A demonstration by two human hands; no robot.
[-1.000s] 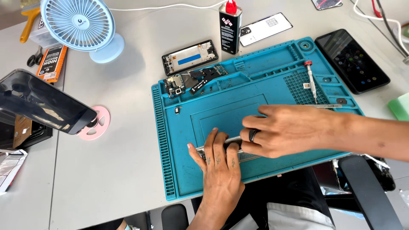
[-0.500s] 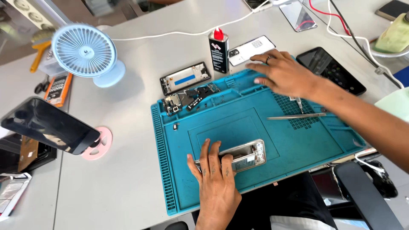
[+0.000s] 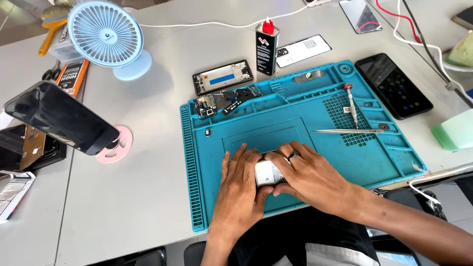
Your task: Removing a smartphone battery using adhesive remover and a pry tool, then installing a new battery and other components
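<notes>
On the teal repair mat (image 3: 295, 123), both of my hands press on a phone frame with a white battery (image 3: 267, 172) showing between the fingers. My left hand (image 3: 239, 189) covers its left part with fingers spread flat. My right hand (image 3: 308, 175), wearing a dark ring, lies over its right part. Most of the frame is hidden under the hands. A pair of tweezers (image 3: 347, 131) and a red-capped screwdriver (image 3: 351, 98) lie on the mat's right side. Circuit boards (image 3: 224, 102) sit at the mat's upper left.
A black bottle with a red cap (image 3: 266, 44), a phone housing (image 3: 222, 76) and a white back cover (image 3: 303, 50) lie behind the mat. A dark phone (image 3: 393, 84) sits right of it. A blue fan (image 3: 106, 37) and a phone on a pink stand (image 3: 61, 118) are at left.
My right hand reached to the back right of the mat, left the tweezers there, then came back onto the phone frame with the white battery. My left hand stayed on the frame.
</notes>
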